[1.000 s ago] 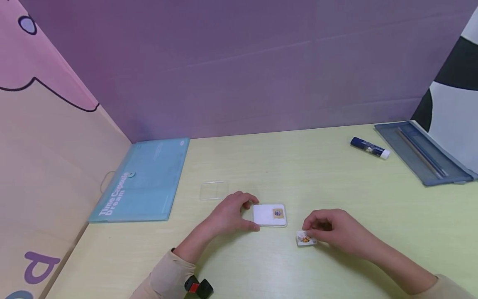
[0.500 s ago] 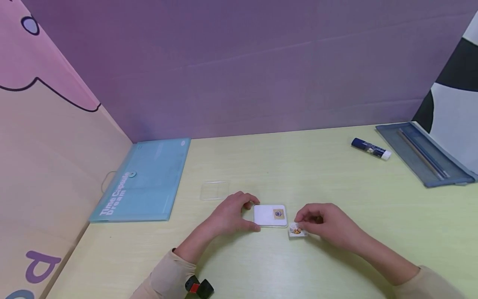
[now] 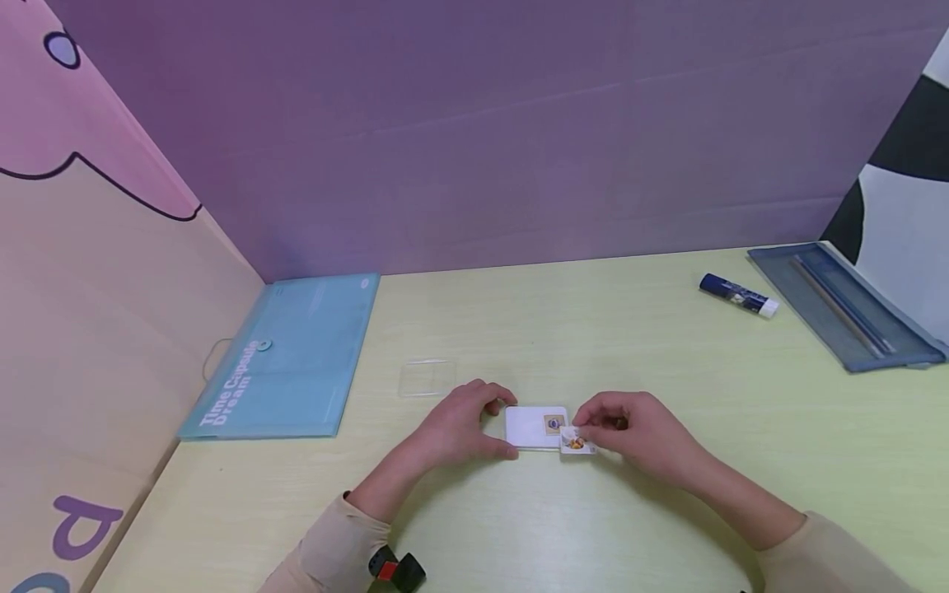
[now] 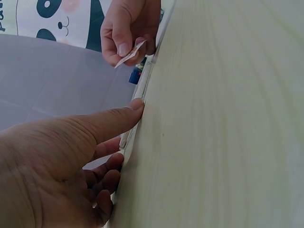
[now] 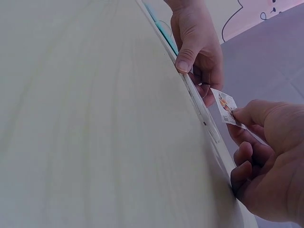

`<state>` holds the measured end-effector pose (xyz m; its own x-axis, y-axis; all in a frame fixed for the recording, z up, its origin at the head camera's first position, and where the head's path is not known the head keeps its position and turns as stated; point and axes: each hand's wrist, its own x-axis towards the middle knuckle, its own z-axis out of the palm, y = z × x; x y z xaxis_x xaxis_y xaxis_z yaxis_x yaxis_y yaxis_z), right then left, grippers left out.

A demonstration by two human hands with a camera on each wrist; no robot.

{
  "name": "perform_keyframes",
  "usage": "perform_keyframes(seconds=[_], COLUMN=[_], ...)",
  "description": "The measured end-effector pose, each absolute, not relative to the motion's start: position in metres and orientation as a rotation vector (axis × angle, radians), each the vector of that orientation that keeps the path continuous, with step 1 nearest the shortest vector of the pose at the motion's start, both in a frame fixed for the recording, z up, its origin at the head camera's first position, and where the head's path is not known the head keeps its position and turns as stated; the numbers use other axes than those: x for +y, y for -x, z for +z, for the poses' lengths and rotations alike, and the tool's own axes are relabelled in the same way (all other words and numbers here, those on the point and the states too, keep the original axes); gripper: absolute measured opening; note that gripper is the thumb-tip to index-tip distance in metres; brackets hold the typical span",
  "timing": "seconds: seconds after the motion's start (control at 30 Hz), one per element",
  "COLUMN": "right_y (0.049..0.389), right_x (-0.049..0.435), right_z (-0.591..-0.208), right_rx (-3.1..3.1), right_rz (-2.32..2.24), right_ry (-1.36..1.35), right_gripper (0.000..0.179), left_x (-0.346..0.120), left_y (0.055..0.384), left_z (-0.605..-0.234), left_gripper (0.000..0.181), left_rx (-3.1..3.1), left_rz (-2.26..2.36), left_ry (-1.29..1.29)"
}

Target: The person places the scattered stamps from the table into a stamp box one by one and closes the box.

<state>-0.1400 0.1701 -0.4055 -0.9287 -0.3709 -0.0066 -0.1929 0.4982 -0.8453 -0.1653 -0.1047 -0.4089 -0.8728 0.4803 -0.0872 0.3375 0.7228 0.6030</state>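
Observation:
A small flat white rectangle (image 3: pixel 528 427) with a clear rim and rounded corners lies on the table, a square tan stamp-like picture (image 3: pixel 553 424) at its right end. My left hand (image 3: pixel 469 424) holds its left end, thumb at the near edge and fingers at the far edge. My right hand (image 3: pixel 639 430) pinches a small white stamp-like piece of paper (image 3: pixel 575 442) with an orange picture between thumb and fingers. In the right wrist view this paper (image 5: pixel 224 107) is tilted and raised over the white rectangle's right end.
A clear flat plastic cover (image 3: pixel 427 378) lies behind my left hand. At the left is a blue document folder (image 3: pixel 296 362). A glue stick (image 3: pixel 739 296) and a dark mesh pouch (image 3: pixel 808 288) with pencil-like sticks are at the back right. A purple wall (image 3: pixel 474 140) stands behind.
My right hand has moved left and away from me with the paper piece, from beside the white rectangle to over its right end. The left hand has stayed in place.

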Motion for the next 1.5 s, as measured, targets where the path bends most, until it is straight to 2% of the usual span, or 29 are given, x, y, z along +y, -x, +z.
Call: perform_keyframes(seconds=[1.5], right_y=[0.158], right_x=[0.137], right_z=[-0.406], right_rx=[2.546], right_rz=[-1.459], right_ry=[0.557], right_gripper=[0.007], left_x=[-0.105], left_y=[0.167], left_z=[-0.408], left_gripper=[0.057], left_rx=[2.695], left_rz=[0.845], left_ry=[-0.665])
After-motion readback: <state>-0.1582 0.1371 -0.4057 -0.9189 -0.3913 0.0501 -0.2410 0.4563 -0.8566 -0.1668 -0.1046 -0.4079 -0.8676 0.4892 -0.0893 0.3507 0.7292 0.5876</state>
